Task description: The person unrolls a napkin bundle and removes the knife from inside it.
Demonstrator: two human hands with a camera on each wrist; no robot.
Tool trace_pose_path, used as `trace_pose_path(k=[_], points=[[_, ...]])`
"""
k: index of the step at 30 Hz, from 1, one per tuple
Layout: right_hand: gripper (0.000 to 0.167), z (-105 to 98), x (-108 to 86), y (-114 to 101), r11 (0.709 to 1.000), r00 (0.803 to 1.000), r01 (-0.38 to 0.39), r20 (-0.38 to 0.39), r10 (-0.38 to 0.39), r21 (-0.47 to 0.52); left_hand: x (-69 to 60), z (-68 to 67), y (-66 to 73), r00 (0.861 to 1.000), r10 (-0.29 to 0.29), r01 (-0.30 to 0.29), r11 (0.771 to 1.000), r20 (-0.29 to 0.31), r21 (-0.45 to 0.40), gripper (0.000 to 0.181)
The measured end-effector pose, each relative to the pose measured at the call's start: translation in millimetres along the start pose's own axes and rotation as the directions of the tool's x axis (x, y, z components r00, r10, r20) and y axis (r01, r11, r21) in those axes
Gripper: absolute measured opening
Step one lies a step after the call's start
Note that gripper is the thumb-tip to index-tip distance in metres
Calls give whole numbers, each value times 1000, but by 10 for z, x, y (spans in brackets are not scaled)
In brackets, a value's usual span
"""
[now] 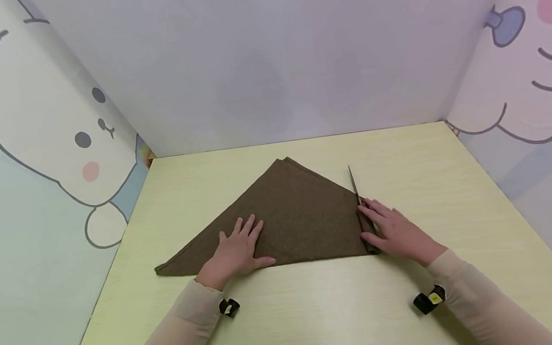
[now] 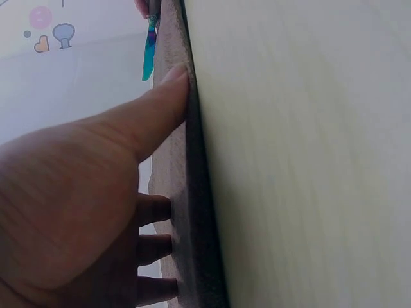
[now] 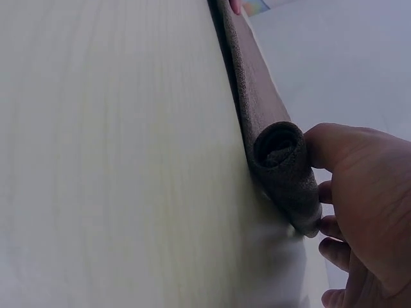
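A brown cloth [image 1: 303,213], folded into a triangle, lies with its long edge toward me. Its right end is wound into a small roll [image 3: 292,170] whose spiral end shows in the right wrist view. From the roll's far side sticks a knife blade [image 1: 352,180]; the rest of the knife is hidden. My left hand [image 1: 235,253] rests on the cloth's left half, fingers spread, thumb along the near edge. Against the roll, my right hand [image 1: 400,233] touches with thumb and fingertips, the fingers fairly straight.
Under the cloth is a pale wooden table [image 1: 305,309]. A plain light wall [image 1: 273,60] stands behind it, and cartoon-printed walls [image 1: 37,130] rise on both sides. Black wrist cameras [image 1: 429,299] sit at both cuffs.
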State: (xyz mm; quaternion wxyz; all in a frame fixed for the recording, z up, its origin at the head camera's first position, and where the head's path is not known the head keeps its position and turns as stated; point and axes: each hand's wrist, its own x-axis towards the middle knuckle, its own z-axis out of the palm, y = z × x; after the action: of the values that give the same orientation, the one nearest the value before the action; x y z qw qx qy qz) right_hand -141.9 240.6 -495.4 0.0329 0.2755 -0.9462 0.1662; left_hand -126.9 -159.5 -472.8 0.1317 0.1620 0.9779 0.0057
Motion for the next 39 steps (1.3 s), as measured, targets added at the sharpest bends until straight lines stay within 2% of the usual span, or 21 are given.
trace_pose_path(k=[24, 39], points=[[63, -59, -113, 102, 997, 997, -56, 47, 54, 59, -4, 21, -15, 1000, 8, -8, 1000, -5, -14, 101], [61, -67, -159, 116, 997, 998, -57, 36, 55, 57, -10, 7, -7, 1000, 8, -8, 1000, -11, -13, 101]])
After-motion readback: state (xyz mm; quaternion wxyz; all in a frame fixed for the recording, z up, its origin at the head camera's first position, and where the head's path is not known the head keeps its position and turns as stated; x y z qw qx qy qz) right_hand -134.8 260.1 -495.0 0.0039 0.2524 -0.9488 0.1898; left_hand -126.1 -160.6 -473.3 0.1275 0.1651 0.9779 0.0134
